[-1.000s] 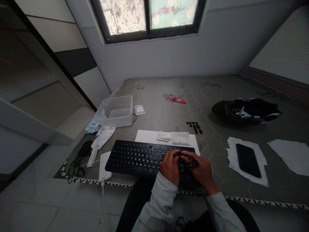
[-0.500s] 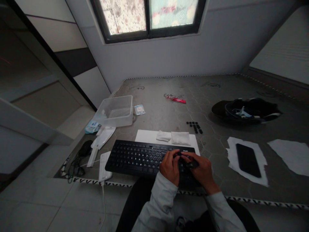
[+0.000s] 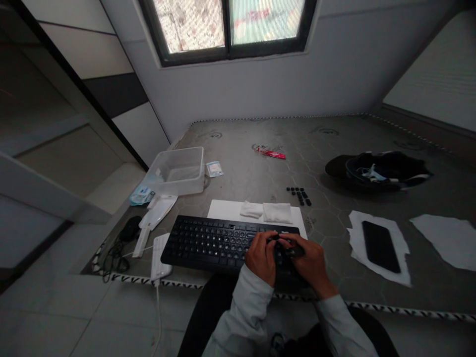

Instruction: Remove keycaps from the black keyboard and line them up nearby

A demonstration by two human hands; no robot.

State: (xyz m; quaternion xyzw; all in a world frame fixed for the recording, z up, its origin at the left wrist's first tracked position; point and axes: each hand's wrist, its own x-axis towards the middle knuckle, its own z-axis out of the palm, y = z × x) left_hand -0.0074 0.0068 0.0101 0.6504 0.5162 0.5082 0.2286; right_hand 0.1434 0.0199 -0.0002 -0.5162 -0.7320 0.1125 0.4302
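A black keyboard [image 3: 208,243] lies at the table's front edge, many of its keys showing as bare round sockets. Over its right end, my left hand [image 3: 261,255] is closed in a pinch around a small black piece [image 3: 274,237] that looks like a keycap. Close beside it, my right hand [image 3: 310,260] is closed on a short dark tool [image 3: 295,251]; the kind of tool cannot be made out. The fingertips of both hands nearly meet at the black piece. Behind the keyboard, several loose black keycaps [image 3: 300,194] lie in rows.
White folded cloths [image 3: 277,212] rest on a white sheet behind the keyboard. At left are a clear plastic box [image 3: 178,171], a mouse [image 3: 131,228] and a white power strip [image 3: 161,258]. Rightward lie a phone [image 3: 380,246] on paper and a black cap [image 3: 375,171]. A red packet [image 3: 273,153] lies farther back.
Both hands keep nearly the same pose over the keyboard's right end. The whole view has shifted very slightly.
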